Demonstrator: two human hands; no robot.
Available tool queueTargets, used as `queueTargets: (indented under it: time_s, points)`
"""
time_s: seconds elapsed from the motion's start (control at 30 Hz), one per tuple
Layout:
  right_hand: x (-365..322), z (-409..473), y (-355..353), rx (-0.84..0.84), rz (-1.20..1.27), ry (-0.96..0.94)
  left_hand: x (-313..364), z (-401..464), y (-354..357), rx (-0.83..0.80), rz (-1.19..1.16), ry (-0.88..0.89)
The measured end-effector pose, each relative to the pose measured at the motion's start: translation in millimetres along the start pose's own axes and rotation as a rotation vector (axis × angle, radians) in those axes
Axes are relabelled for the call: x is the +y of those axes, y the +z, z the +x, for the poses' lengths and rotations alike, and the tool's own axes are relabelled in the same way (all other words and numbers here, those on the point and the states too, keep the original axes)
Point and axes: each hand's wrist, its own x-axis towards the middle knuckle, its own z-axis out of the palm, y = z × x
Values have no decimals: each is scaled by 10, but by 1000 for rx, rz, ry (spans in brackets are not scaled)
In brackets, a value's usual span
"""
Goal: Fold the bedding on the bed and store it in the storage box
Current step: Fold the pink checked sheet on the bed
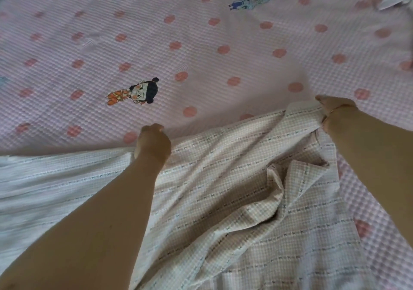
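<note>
We stand over a pink waffle-textured bedspread (201,50) with coral dots and cartoon figures. On its near part lies a crumpled beige checked cotton sheet (234,200). Our left hand (154,143) and right hand (335,111) each clutch its far edge.

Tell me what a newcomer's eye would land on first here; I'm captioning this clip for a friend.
Two bare arms reach in from below, the left hand and right hand each with a grip on the far edge of a crumpled beige checked cotton sheet in the foreground. Behind it spreads a pink waffle-textured bedspread with coral dots, a cartoon child figure in orange at centre-left.
</note>
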Motion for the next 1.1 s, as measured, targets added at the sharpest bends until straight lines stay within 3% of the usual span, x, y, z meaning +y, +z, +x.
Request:
queueTargets:
  time_s: [0.13,0.27,0.3,0.33,0.4,0.5,0.57,0.63,0.73,0.9,1.03,1.1]
  points:
    - [20,-323,75,-44,-242,-118,-30,-18,114,-244,155,85]
    - [143,-705,74,253,-562,-374,71,-272,292,-43,29,193]
    - [203,-812,114,244,-606,-450,120,-378,339,-21,-11,222]
    - [266,-946,162,161,-667,-513,159,-505,398,-54,-36,243]
    - [411,-1182,264,-186,-759,-595,225,-780,502,-217,-81,264]
    - [581,-1451,346,-709,-1128,-475,157,-1177,711,-567,-185,223]
    - [688,-1575,322,-839,-1390,-358,18,-1429,849,-697,-93,218]
    - [771,-1653,247,-824,-1528,-282,-114,-1650,924,-742,-24,213]
    - [854,-1765,40,-717,-1610,-316,-198,-1911,914,-782,11,207]
    - [1108,-2206,-496,-423,-1485,-409,-253,-2545,743,-714,188,339]
    - [1340,-2640,-971,-293,-1553,-352,-345,-2958,668,-636,325,495]
    - [1527,-2852,-1253,-259,-1463,-320,-404,-3182,629,-619,384,545]
